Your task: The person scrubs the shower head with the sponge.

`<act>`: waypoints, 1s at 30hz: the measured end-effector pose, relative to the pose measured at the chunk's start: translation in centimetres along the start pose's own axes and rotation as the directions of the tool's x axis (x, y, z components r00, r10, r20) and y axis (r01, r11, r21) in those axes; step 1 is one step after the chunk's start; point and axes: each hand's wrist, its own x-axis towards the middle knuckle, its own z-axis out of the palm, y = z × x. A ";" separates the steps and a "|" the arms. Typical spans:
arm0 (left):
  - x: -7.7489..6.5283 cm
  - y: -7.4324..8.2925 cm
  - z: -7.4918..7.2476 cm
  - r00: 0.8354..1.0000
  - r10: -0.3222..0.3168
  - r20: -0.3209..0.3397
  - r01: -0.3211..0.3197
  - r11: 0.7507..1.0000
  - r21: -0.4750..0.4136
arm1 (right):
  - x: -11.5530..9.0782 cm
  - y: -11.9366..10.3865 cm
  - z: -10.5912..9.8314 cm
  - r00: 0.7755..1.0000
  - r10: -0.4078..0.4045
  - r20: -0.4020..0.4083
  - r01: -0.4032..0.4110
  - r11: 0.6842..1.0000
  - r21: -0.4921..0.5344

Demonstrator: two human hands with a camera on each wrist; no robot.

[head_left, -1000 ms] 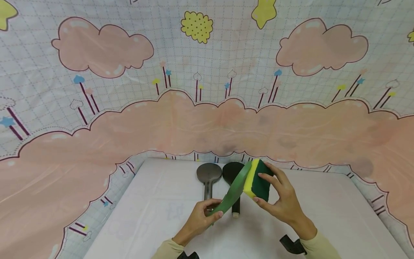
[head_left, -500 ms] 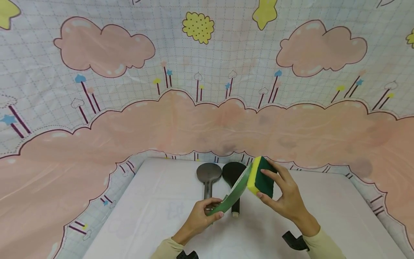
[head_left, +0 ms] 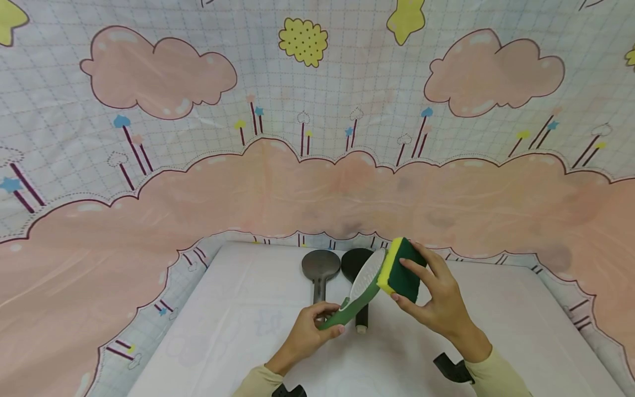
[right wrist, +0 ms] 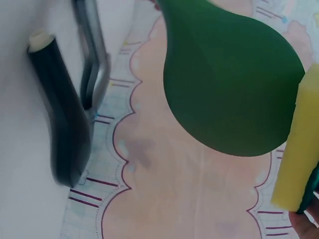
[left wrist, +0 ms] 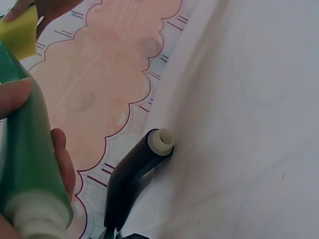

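Note:
My left hand [head_left: 303, 336] grips the handle of a green hand shower head [head_left: 358, 304], tilted up to the right over the table. Its white spray face [head_left: 368, 273] shows in the head view; from the right wrist the green back [right wrist: 227, 82] fills the upper middle. My right hand [head_left: 443, 302] pinches a sponge [head_left: 403, 271], yellow on one side with a dark green scouring layer. The yellow side faces the shower head, right at the edge of its head. In the left wrist view the handle's pale threaded end [left wrist: 40, 219] points toward the camera.
Behind the hands, a grey shower head [head_left: 320, 266] and a black shower head [head_left: 353, 261] lie side by side on the white table [head_left: 223, 320]. A patterned cloth [head_left: 317, 193] hangs past the table's far edge. Black straps [head_left: 452, 369] sit at the wrists.
The green shower head has turned in my left hand, bringing its white spray face into view. My right hand has shifted slightly right and up with the sponge.

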 end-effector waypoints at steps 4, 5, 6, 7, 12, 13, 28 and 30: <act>0.1 -0.1 0.1 0.999 -0.033 -0.026 0.033 0.999 -0.011 | -0.1 -0.2 0.4 0.999 -0.044 -0.005 0.044 0.999 -0.028; 0.1 -0.1 0.1 0.999 -0.037 -0.032 0.037 0.999 -0.015 | -0.2 -0.3 0.5 0.999 -0.046 -0.002 0.046 0.998 -0.036; 0.2 -0.1 0.2 0.998 -0.044 -0.039 0.043 0.999 -0.017 | -0.2 -0.4 0.6 0.999 -0.046 0.003 0.046 0.998 -0.052; 0.2 -0.1 0.2 0.998 -0.050 -0.046 0.049 0.999 -0.022 | -0.3 -0.5 0.7 0.999 -0.051 0.007 0.051 0.997 -0.066; 0.4 -0.1 0.5 0.994 -0.073 -0.079 0.070 0.997 -0.039 | -0.5 -1.0 1.1 0.996 -0.090 0.020 0.092 0.984 -0.156; 0.4 -0.1 0.5 0.994 -0.074 -0.084 0.071 0.997 -0.044 | -0.5 -1.1 1.2 0.995 -0.095 0.022 0.098 0.981 -0.165; 0.4 0.3 0.9 0.993 -0.119 0.003 0.118 0.985 -0.124 | -0.4 -0.9 1.3 0.995 -0.098 -0.021 0.093 0.980 -0.176; 0.4 0.3 0.9 0.991 -0.131 0.021 0.132 0.980 -0.147 | -0.4 -0.7 1.3 0.994 -0.104 -0.032 0.097 0.981 -0.167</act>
